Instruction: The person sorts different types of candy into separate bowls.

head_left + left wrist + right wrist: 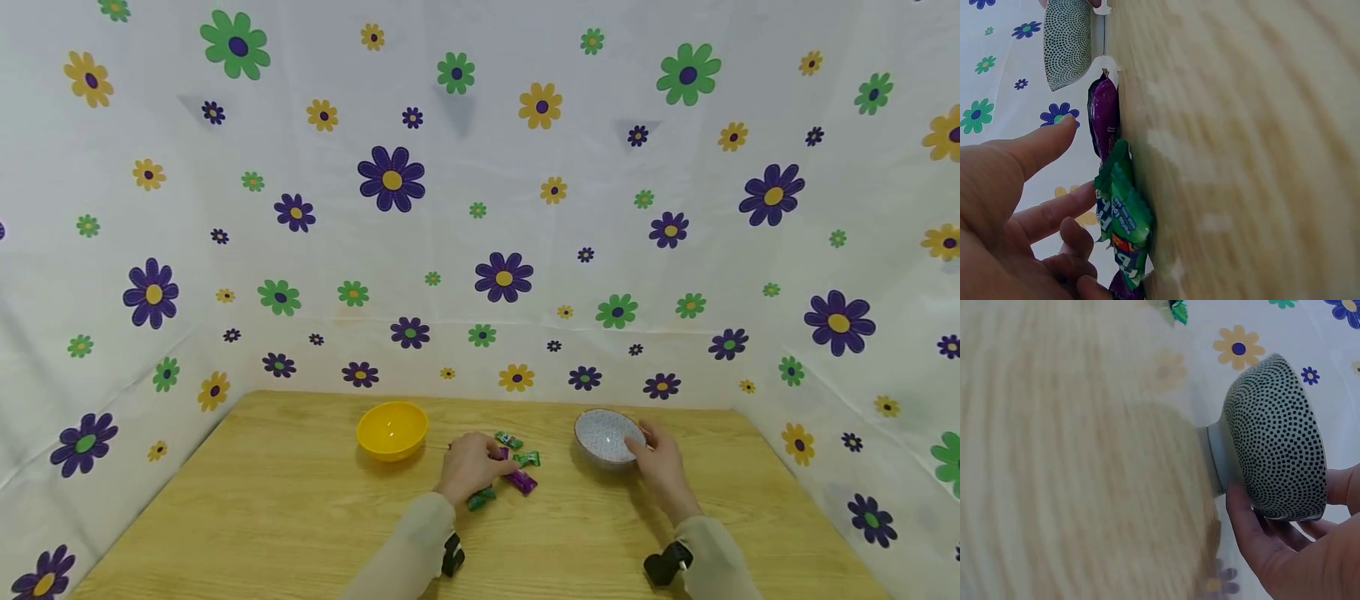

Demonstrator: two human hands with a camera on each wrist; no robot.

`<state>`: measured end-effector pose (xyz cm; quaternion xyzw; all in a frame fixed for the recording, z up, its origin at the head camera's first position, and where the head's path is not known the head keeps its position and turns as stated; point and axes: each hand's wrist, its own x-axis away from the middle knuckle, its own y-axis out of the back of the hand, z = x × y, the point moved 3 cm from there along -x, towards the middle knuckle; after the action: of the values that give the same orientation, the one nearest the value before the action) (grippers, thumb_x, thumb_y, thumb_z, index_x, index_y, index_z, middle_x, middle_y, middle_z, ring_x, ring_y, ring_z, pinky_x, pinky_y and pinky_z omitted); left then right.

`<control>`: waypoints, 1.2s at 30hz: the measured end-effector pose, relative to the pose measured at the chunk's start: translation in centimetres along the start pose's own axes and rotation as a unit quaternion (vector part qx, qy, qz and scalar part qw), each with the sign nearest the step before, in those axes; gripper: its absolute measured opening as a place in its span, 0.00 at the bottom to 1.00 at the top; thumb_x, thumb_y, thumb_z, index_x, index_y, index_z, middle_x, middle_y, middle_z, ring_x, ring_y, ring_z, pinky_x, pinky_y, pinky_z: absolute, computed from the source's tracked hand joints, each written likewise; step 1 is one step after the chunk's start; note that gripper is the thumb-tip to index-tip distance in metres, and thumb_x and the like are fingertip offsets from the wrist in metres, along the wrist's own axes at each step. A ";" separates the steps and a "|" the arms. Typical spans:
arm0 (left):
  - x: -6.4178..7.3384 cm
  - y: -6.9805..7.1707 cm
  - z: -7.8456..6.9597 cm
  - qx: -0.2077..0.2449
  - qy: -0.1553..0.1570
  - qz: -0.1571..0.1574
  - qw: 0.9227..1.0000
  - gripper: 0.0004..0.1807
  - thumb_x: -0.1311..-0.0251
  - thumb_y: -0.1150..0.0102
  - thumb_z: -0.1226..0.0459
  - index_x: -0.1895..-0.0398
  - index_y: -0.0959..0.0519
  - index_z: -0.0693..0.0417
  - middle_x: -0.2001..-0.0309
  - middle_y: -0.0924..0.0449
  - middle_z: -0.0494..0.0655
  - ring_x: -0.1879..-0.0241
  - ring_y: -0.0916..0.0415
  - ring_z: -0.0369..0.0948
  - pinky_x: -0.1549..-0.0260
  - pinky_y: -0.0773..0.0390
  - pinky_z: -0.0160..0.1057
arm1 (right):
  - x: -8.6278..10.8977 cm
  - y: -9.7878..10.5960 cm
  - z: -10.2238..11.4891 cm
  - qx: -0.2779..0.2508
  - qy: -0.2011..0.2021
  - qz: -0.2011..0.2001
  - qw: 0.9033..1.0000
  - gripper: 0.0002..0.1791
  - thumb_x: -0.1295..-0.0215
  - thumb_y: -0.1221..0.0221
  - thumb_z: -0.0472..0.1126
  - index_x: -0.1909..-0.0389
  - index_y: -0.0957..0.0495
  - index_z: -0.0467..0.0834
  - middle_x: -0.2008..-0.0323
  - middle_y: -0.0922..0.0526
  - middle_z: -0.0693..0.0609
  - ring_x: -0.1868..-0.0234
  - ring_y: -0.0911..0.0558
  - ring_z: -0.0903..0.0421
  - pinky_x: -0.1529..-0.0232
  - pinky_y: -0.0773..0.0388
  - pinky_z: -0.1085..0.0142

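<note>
My left hand (468, 467) is over a small group of wrapped candies, its thumb and forefinger spread apart. In the left wrist view the forefinger reaches a green candy (1124, 219), while the other fingers are bent. Just past the thumb lies a purple candy (1105, 115), flat on the wood. More green candies (527, 458) and a purple one (521, 481) show right of the hand. My right hand (663, 467) grips a dotted bowl (604, 435) by its right side, thumb at the rim and fingers round the outside. The bowl's foot (1215, 459) sits at the tabletop.
A yellow bowl (392, 432) stands to the left of the candies, near the back of the wooden table (285, 500). White cloth walls (450, 233) printed with flowers enclose the table at the back and both sides.
</note>
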<state>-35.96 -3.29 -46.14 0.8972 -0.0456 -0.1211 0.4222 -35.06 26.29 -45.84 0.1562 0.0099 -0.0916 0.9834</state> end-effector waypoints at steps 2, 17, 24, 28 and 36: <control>-0.1 -0.2 0.0 0.003 0.001 0.004 1.000 0.17 0.58 0.33 0.47 0.84 0.23 0.49 0.82 0.28 0.37 0.80 0.35 0.37 0.80 0.34 0.36 | 0.0 -0.1 -0.4 -0.068 -0.034 0.016 0.997 0.29 0.34 0.53 0.36 0.34 0.49 0.33 0.37 0.47 0.30 0.39 0.41 0.38 0.46 0.33 0.50; -0.2 -1.1 -0.6 -0.061 0.042 0.028 0.997 0.19 0.63 0.32 0.43 0.90 0.25 0.44 0.85 0.29 0.34 0.80 0.34 0.38 0.68 0.34 0.43 | 0.1 -0.6 -1.4 -0.225 -0.120 0.063 0.965 0.30 0.30 0.58 0.43 0.30 0.55 0.41 0.35 0.51 0.33 0.40 0.41 0.37 0.56 0.25 0.51; -0.3 -1.4 -0.8 -0.026 0.022 0.038 0.999 0.14 0.62 0.30 0.50 0.86 0.21 0.46 0.83 0.27 0.34 0.78 0.33 0.38 0.68 0.34 0.44 | 0.1 -0.5 -1.4 -0.232 -0.121 0.064 0.963 0.30 0.29 0.59 0.43 0.30 0.56 0.41 0.35 0.52 0.33 0.40 0.41 0.38 0.55 0.25 0.51; -0.5 -1.6 -0.6 0.003 0.004 0.061 0.998 0.10 0.60 0.30 0.53 0.77 0.16 0.48 0.75 0.21 0.36 0.72 0.28 0.38 0.63 0.29 0.46 | 0.1 -0.4 -1.4 -0.234 -0.123 0.065 0.962 0.30 0.29 0.59 0.43 0.30 0.56 0.41 0.34 0.52 0.33 0.39 0.41 0.38 0.56 0.25 0.51; -0.8 -1.7 -0.3 0.038 -0.025 0.111 0.993 0.11 0.56 0.32 0.56 0.69 0.15 0.50 0.69 0.19 0.39 0.69 0.28 0.36 0.70 0.25 0.38 | -0.1 -0.3 -1.5 -0.229 -0.122 0.067 0.963 0.30 0.29 0.59 0.44 0.30 0.56 0.40 0.35 0.51 0.32 0.40 0.41 0.37 0.56 0.25 0.51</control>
<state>-36.71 -1.80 -47.09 0.8986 -0.1599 -0.0947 0.3975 -35.16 26.49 -47.37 -0.0849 -0.1002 -0.0391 0.9906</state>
